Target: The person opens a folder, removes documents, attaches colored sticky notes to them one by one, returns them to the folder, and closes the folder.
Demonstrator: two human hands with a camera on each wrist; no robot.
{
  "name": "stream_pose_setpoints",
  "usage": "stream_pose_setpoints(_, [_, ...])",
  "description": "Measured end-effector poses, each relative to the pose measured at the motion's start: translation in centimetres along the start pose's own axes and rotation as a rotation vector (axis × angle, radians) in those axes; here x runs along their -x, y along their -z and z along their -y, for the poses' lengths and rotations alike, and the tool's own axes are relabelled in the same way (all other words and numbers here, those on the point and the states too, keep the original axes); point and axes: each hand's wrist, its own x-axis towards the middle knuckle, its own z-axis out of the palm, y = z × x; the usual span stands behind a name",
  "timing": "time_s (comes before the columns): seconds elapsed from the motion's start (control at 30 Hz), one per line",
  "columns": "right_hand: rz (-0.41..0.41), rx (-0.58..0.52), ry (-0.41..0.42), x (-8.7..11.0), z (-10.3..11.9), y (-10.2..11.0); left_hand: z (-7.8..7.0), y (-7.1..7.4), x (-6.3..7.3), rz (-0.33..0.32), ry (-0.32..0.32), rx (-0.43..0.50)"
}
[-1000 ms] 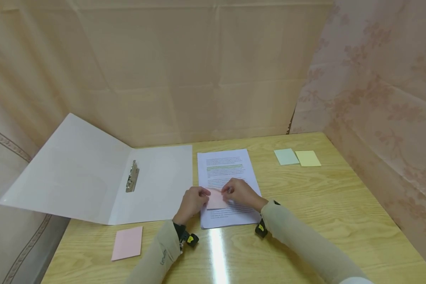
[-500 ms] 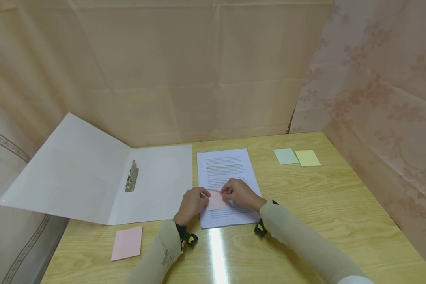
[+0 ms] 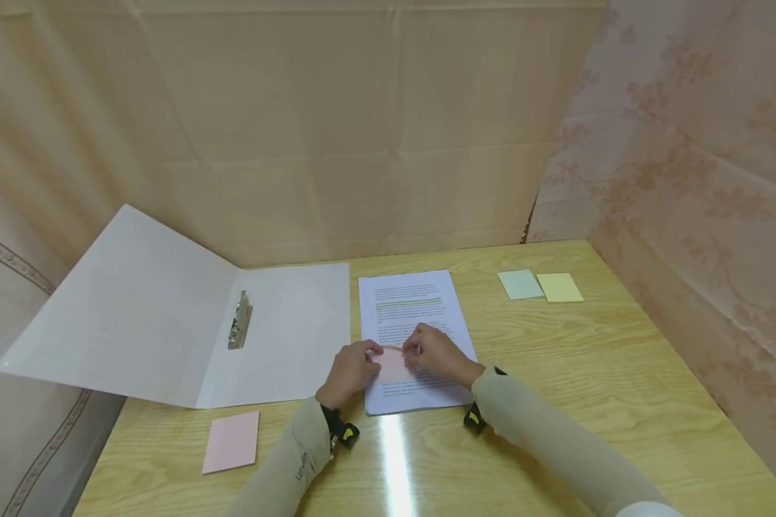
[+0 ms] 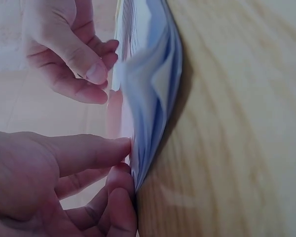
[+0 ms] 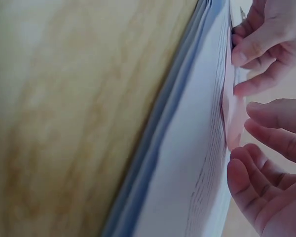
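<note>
A pink sticky note (image 3: 393, 366) lies over the lower half of a stack of printed pages (image 3: 414, 287), its top edge slightly bent up. My left hand (image 3: 349, 373) pinches its left edge, thumb tip against the pink paper in the left wrist view. At the upper right corner, my right hand (image 3: 441, 355) holds the note with curled fingertips; the exact contact is partly hidden. In the right wrist view the note (image 5: 232, 111) stretches between both hands, close to the page surface. Green highlighting crosses the text higher on the top page.
To the left, an open white folder (image 3: 297, 330) has a metal clip (image 3: 240, 323), its cover raised. A pink sticky-note pad (image 3: 231, 443) lies at the front left of the wooden table (image 3: 556, 402). Green (image 3: 521, 285) and yellow notes (image 3: 560, 288) lie at the back right.
The pink note has shifted very slightly toward the near edge of the page and lies flatter. Both hands stay nearly in place at it.
</note>
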Motion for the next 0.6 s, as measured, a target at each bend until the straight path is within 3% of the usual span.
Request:
stream_pose_setpoints(0.23, [0.108,0.06,0.069,0.1,0.6,-0.4,0.1,0.0,-0.1,0.058,-0.048,-0.063])
stream_pose_setpoints(0.47, [0.204,0.305,0.123,0.6,1.2,-1.2,0.2,0.5,-0.1,0.137,-0.094,-0.068])
stream_pose_setpoints(0.6, [0.24,0.402,0.09,1.2,1.7,-1.6,0.1,0.6,0.0,0.151,-0.14,-0.13])
